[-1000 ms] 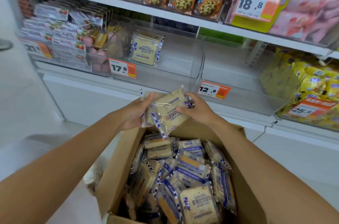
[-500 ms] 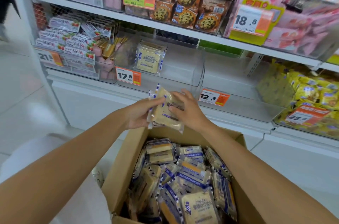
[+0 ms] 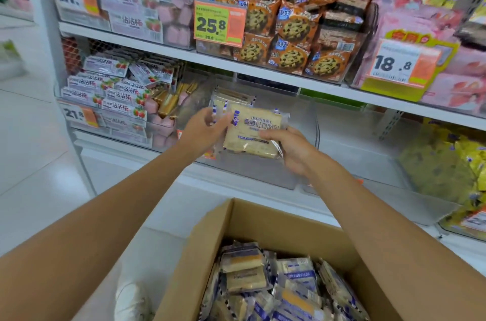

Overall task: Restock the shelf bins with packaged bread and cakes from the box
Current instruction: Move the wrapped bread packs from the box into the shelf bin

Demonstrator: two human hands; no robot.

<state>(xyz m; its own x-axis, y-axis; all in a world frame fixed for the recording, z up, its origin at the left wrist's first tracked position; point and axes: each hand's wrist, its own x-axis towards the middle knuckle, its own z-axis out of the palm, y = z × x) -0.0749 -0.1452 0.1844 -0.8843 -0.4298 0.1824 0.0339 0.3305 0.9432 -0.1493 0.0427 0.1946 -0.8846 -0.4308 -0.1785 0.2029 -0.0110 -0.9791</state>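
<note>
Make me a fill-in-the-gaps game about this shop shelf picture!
1. The left hand and right hand hold a packet of ____.
2. The price tag in front of the cookie packets says ____.
3. More packets fill the cardboard ____ below.
Missing words: bread, 25.8, box.

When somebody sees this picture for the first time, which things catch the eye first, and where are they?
First, the bread packet at the centre, held by the left hand and the right hand in front of a clear shelf bin. Next, the open cardboard box at the bottom, full of similar packets. Above, the bright price tag reading 25.8 stands beside brown cookie bags.
</note>
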